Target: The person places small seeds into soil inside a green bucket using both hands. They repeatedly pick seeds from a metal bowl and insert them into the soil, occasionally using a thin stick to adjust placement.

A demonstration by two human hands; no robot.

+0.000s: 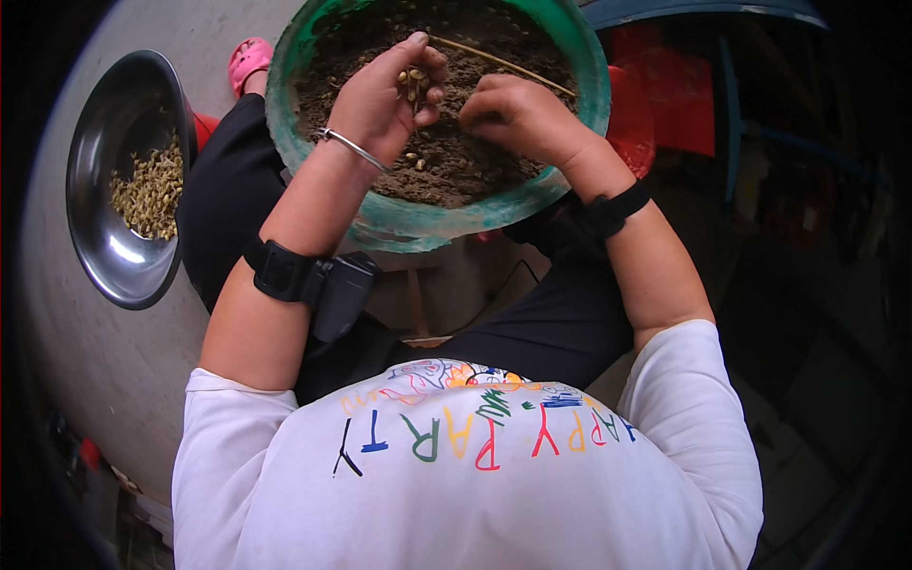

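Note:
My left hand (388, 96) is cupped palm up, holding a small heap of sprouted beans (413, 82). Below it is a green plastic tub (285, 107) of dark brown soil (456, 189). My right hand (531, 117) reaches low over the soil with its fingers drawn together and pointing down. Whether anything is between those fingertips is hidden. A few loose sprouted beans (420, 164) lie on the soil between my hands and the near rim. Beyond my right hand, a thin stick (502, 64) slants across the tub.
At left, a shiny steel basin (96, 178) holds many sprouted beans (149, 189), with something red (204, 130) beside it. My legs flank the tub, and a pink clog (249, 64) shows on one foot. Red plastic items (662, 85) and a blue bar (730, 121) are at right.

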